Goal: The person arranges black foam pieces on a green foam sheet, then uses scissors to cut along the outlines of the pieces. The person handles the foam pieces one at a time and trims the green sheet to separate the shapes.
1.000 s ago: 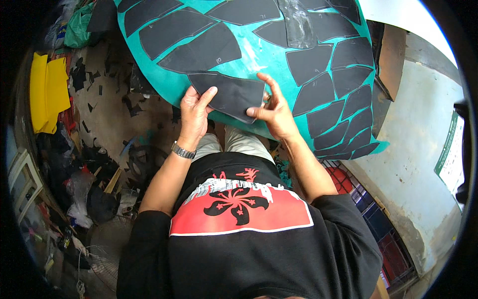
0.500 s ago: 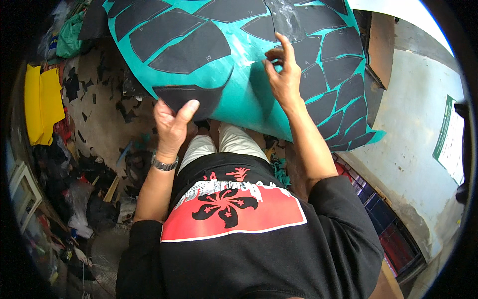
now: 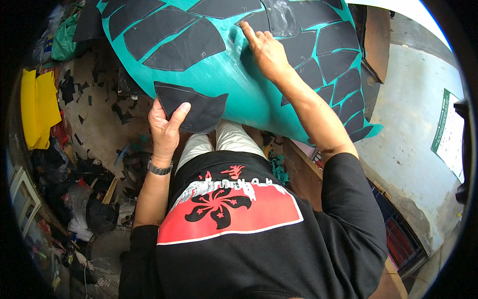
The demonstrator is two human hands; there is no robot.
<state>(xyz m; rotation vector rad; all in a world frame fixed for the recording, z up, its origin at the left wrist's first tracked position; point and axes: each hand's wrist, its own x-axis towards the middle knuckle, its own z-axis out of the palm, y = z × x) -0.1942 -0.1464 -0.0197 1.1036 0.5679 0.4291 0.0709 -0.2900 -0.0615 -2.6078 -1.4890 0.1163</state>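
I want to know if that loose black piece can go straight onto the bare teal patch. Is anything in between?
Nothing visible blocks it. The left hand holds the black piece at the lower edge of the teal sheet, right beside the bare patch. The right hand presses the sheet higher up, at the patch's upper edge, not across the path.

Lying crumpled at far left, yellow cloth (image 3: 39, 107), scattering across dusty floor (image 3: 102, 127), black offcuts (image 3: 67, 89), bunching near top left, green bag (image 3: 63, 44), standing at lower left, round fan (image 3: 105, 251), hanging on right wall, green-and-white poster (image 3: 449, 134)
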